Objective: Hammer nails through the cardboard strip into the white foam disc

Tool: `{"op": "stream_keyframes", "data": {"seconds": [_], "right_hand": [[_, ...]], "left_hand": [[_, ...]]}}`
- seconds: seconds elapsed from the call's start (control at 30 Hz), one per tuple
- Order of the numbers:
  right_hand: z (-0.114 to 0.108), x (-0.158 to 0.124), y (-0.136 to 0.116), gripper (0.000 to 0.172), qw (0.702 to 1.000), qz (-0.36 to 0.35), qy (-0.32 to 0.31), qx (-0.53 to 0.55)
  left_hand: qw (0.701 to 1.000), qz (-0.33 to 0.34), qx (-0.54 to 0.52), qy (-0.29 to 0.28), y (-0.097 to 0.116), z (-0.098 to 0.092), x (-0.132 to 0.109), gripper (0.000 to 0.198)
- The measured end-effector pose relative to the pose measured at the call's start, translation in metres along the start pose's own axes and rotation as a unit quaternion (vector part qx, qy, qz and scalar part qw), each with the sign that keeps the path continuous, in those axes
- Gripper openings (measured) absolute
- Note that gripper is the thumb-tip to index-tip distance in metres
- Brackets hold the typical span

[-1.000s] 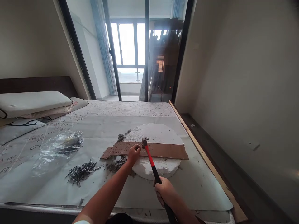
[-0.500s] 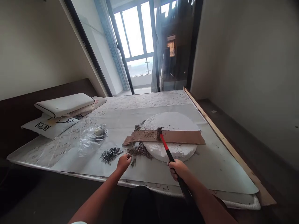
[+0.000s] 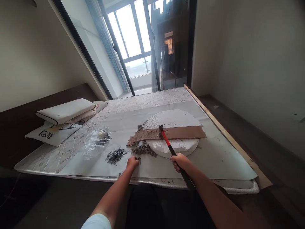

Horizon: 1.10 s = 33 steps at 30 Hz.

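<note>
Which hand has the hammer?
The right hand: its fingers wrap the black part of the handle of the hammer. The left hand is away from it, low beside the pile of nails.

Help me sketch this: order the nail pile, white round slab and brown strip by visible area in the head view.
1. White round slab, partly covered
2. Brown strip
3. Nail pile
</note>
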State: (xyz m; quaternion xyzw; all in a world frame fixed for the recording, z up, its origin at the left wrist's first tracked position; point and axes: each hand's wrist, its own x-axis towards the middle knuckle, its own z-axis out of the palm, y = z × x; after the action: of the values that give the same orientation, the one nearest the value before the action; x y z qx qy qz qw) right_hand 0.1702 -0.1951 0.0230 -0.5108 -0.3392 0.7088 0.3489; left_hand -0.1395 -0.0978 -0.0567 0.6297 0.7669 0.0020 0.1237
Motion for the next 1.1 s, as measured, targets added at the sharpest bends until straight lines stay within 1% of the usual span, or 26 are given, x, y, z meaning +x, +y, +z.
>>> {"op": "stream_keyframes", "data": {"seconds": [0.07, 0.2, 0.5, 0.57, 0.63, 0.67, 0.7, 0.77, 0.8, 0.83, 0.87, 0.9, 0.97, 1.03, 1.1], "right_hand": [[-0.001, 0.001, -0.001, 0.010, 1.000, -0.003, 0.000, -0.002], [-0.003, 0.001, -0.002, 0.011, 1.000, -0.005, -0.001, -0.006], [-0.007, -0.006, -0.011, 0.019, 1.000, -0.005, 0.004, -0.006], [-0.008, -0.006, -0.012, 0.020, 1.000, 0.001, 0.003, -0.006], [-0.008, -0.006, -0.013, 0.022, 1.000, 0.003, 0.002, -0.005], [-0.008, -0.005, -0.013, 0.022, 1.000, 0.003, 0.002, -0.004], [-0.008, -0.004, -0.012, 0.021, 1.000, 0.001, 0.002, -0.002], [-0.009, -0.003, -0.011, 0.019, 1.000, -0.006, 0.000, 0.004], [-0.008, -0.002, -0.011, 0.018, 1.000, -0.009, 0.000, 0.008], [-0.008, -0.002, -0.010, 0.017, 1.000, -0.014, 0.002, 0.010], [-0.008, -0.002, -0.011, 0.017, 1.000, -0.018, 0.005, 0.012], [-0.008, -0.002, -0.011, 0.016, 1.000, -0.023, 0.009, 0.011], [-0.008, -0.004, -0.013, 0.013, 0.999, -0.035, 0.018, 0.010], [-0.008, -0.007, -0.017, 0.010, 0.999, -0.047, 0.022, 0.010], [-0.009, -0.010, -0.020, 0.007, 0.998, -0.057, 0.021, 0.011]], "left_hand": [[1.000, -0.006, 0.004, 0.005, 0.000, 0.001, 0.004, 0.013], [1.000, 0.006, 0.013, 0.009, 0.002, 0.001, 0.008, 0.012], [0.998, 0.037, -0.023, 0.036, 0.007, -0.012, 0.005, 0.017], [0.997, 0.032, -0.052, 0.046, 0.006, -0.015, 0.006, 0.017], [0.989, 0.011, -0.144, 0.029, 0.005, -0.020, 0.007, 0.014], [0.976, -0.004, -0.216, 0.007, 0.006, -0.023, 0.007, 0.013], [0.955, -0.020, -0.296, -0.022, 0.006, -0.027, 0.007, 0.012], [0.890, -0.045, -0.445, -0.084, 0.010, -0.037, 0.004, 0.011], [0.857, -0.051, -0.500, -0.113, 0.013, -0.042, 0.002, 0.011], [0.831, -0.049, -0.536, -0.140, 0.016, -0.047, -0.001, 0.012], [0.814, -0.041, -0.556, -0.162, 0.020, -0.052, -0.004, 0.013], [0.806, -0.028, -0.563, -0.179, 0.025, -0.057, -0.007, 0.015], [0.806, 0.008, -0.558, -0.196, 0.038, -0.066, -0.014, 0.019], [0.807, 0.045, -0.557, -0.194, 0.055, -0.073, -0.019, 0.025], [0.800, 0.077, -0.568, -0.179, 0.076, -0.080, -0.023, 0.032]]}}
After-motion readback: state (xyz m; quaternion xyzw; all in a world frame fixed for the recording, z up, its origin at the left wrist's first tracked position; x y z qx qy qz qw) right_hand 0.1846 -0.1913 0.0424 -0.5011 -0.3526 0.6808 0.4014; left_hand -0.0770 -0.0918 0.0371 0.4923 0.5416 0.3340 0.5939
